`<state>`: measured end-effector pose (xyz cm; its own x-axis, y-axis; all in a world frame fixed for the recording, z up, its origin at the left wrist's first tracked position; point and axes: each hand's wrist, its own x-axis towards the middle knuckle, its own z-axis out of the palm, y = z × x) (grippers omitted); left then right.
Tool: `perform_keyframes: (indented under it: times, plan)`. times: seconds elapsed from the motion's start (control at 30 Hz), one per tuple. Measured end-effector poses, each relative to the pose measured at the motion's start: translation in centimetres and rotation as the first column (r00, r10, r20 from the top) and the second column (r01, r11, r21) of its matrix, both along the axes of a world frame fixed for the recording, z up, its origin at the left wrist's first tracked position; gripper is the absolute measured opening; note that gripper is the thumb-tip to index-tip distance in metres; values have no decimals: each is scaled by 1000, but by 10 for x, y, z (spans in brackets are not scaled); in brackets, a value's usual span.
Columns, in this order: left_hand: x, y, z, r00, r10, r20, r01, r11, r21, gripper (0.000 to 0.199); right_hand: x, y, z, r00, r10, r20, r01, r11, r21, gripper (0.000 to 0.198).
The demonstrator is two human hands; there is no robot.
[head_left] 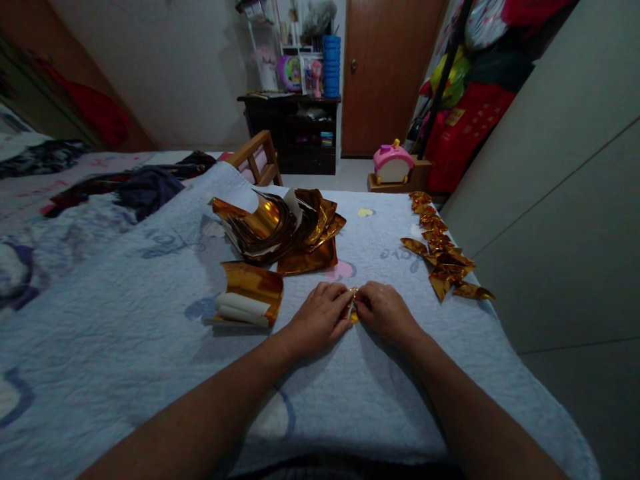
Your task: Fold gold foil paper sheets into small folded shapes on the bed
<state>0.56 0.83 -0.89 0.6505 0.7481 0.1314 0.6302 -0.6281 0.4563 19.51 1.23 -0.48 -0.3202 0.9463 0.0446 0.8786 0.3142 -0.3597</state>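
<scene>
Both hands meet over a small folded piece of gold foil paper (354, 316) on the bed cover. My left hand (325, 313) presses down on its left side, fingers bent together. From the other side my right hand (385, 307) pinches the paper's edge between thumb and fingers. Most of the piece is hidden under the fingers. Left of my hands lies a curled stack of gold sheets with white backs (255, 287). Behind that is a larger, fanned pile of gold foil sheets (270, 227). Several folded gold pieces (447, 263) lie heaped along the right edge.
A pale blue patterned cover (165, 373) spreads under everything. Dark clothes (150, 190) lie at the left. Beyond the far edge stand a wooden chair (267, 143), a dark cabinet (305, 143) and a pink toy (393, 163). A pale panel (565, 220) rises along the right side.
</scene>
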Motion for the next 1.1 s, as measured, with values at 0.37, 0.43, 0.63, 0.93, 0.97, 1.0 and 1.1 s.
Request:
perform_keyframes:
  times: [0.37,0.43,0.63,0.93,0.97,1.0,1.1]
  plan:
    - [-1,-3,-2,998,-19,53,15,996,89,49,9,0,1,995,60,-80,-63,997,-33,17]
    - [-1,-4,-1,998,-31,47,27,995,97,46,10,0,2,993,68,-99,-72,997,-38,18]
    - [0,-4,-1,997,-60,57,54,993,101,37,15,1,-1,984,95,-153,-100,995,-25,19]
    - [0,-4,-1,996,-67,53,61,993,106,37,16,1,-4,975,73,-211,-80,997,-24,15]
    - [0,-4,0,997,-66,51,60,993,105,37,16,1,-4,971,69,-229,-74,997,-14,15]
    - [0,-4,0,997,-64,50,59,993,103,36,16,1,-4,967,63,-246,-66,998,-4,14]
    - [0,-4,1,996,-64,58,58,994,90,33,16,2,-5,962,33,-271,-32,999,10,14]
